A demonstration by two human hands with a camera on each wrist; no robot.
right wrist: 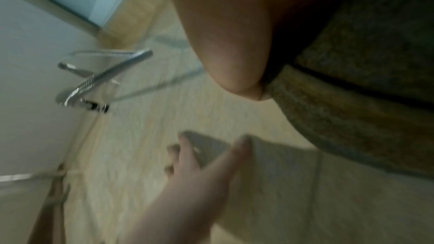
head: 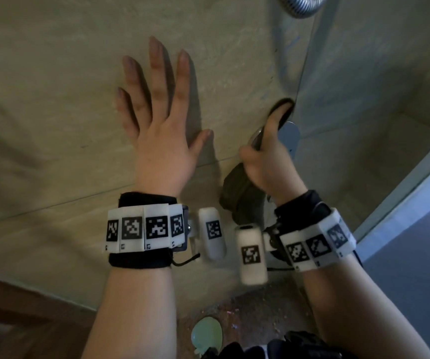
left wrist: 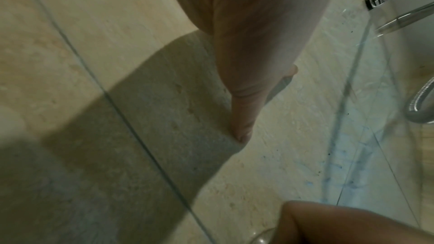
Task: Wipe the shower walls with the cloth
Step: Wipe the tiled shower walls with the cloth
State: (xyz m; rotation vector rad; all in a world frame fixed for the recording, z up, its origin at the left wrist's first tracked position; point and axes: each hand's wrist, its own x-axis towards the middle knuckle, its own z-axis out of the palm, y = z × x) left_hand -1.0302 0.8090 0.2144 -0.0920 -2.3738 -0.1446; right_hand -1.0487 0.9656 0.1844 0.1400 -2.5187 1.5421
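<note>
Beige stone tile makes up the shower wall (head: 53, 73), and the left hand (head: 159, 130) lies flat against it with fingers straight and spread, thumb out to the side. From the left wrist view only the palm's heel and the thumb (left wrist: 241, 118) show, the thumb tip touching the tile; the other fingers are hidden behind the palm.

The right hand (head: 268, 161) holds the dark olive cloth (head: 237, 193) against the wall just beside the corner where the tile meets the adjoining wall. Its fingers curl over the cloth, and a fold of fabric peeks out past the fingertips at the corner, while a thicker bunch hangs below the palm toward the wrist. In the right wrist view the cloth (right wrist: 366, 81) fills the upper right, pinned under the thumb; the picture is smeared and the fingers themselves are out of sight. A rounded, shiny fitting sits half covered under the right hand, too hidden to name.

A ribbed metal hose (head: 302, 6) is cut off at the top edge. Both wrists carry bands with black-and-white markers (head: 144, 226). A pale green object (head: 206, 332) lies on the speckled floor (head: 260, 307) below, partly cropped.
</note>
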